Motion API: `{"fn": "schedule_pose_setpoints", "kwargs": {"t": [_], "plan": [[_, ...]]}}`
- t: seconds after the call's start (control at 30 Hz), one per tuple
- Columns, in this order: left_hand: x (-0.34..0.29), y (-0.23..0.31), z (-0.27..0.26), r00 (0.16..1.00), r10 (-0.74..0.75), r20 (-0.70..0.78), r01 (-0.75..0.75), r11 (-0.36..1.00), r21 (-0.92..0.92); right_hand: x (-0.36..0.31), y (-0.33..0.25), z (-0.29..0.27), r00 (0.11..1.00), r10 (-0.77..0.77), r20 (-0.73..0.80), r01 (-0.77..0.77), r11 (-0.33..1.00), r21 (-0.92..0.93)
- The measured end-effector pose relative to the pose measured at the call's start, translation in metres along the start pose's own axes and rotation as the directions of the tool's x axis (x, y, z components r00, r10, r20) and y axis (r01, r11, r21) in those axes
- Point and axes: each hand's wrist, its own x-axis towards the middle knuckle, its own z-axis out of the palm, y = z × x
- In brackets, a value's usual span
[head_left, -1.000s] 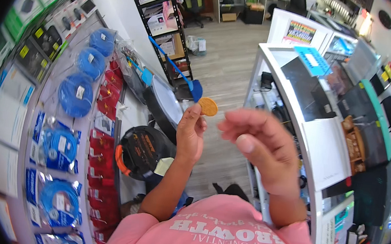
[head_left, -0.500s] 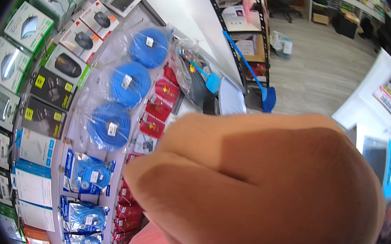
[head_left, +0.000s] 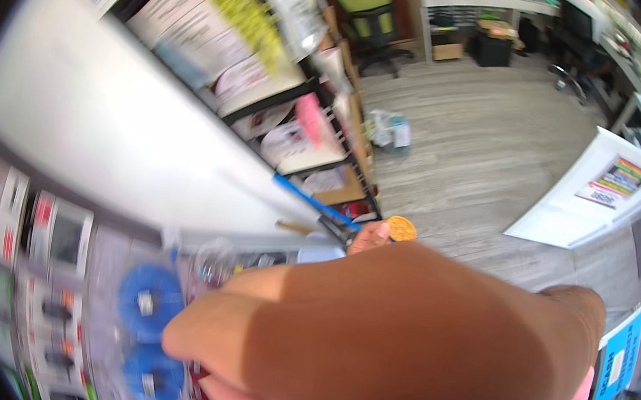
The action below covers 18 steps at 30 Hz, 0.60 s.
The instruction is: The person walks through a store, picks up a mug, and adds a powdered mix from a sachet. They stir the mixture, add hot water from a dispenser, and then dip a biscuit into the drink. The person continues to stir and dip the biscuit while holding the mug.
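Note:
My right hand and its forearm fill the lower middle, very close, crossing from the right edge. Its fingers mostly turn under and are blurred, so what they hold, if anything, does not show. Beyond that forearm, a smaller hand, which looks like my left hand, pinches a round golden-orange cookie between its fingertips. The rest of that hand is hidden behind the nearer arm. A blue-handled broom leans just past the hand with the cookie.
A white panel stands at left beside a black shelf rack of boxes. Blue cable coils and boxed mice hang at lower left. A white board stands at right. Office chairs and desks are farther back.
The view has swung left and up, so the display wall sits lower. The hand with the cookie has come into sight past the near forearm, which still covers the lower middle.

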Motion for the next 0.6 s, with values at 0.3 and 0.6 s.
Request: {"fn": "schedule_pose_setpoints", "kwargs": {"t": [0.3, 0.6], "plan": [[0.209, 0.003, 0.073, 0.985, -0.034, 0.172, 0.01, 0.991, 0.137, -0.065, 0.104, -0.175, 0.692, 0.298, -0.658, -0.284, 0.95, 0.131], [0.371, -0.035, 0.101, 0.999, -0.032, -0.008, 0.033, 0.974, 0.226, -0.141, 0.344, -0.291, 0.397, 0.579, -0.712, -0.561, 0.768, 0.311]]}}
